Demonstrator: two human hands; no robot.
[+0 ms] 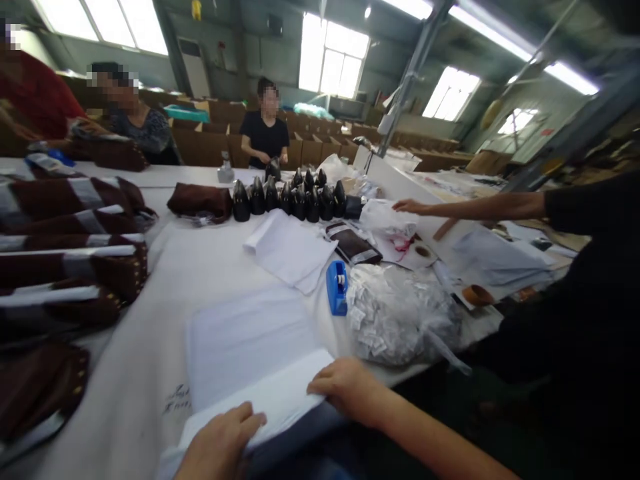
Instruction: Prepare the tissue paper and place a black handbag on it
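Both hands on the white sheet at the worktop's near edge

Right now the left hand and the right hand both press on a folded white sheet lying on the worktop, at the edge nearest the person. The left grip is a flat pinch over the sheet's near flap, fingers curled on top; the right grip holds the flap's far corner, knuckles bent. Beyond the sheet stands a blue tape dispenser, and just right of the sheet lies a clear bag of small white packets. Farther beyond the sheet, a row of black shoes lines up. A co-worker's arm reaches in from the right, well apart from the sheet. To fold well, I judge, both hands should keep the edge taut and aligned, pressing evenly so the crease runs straight.
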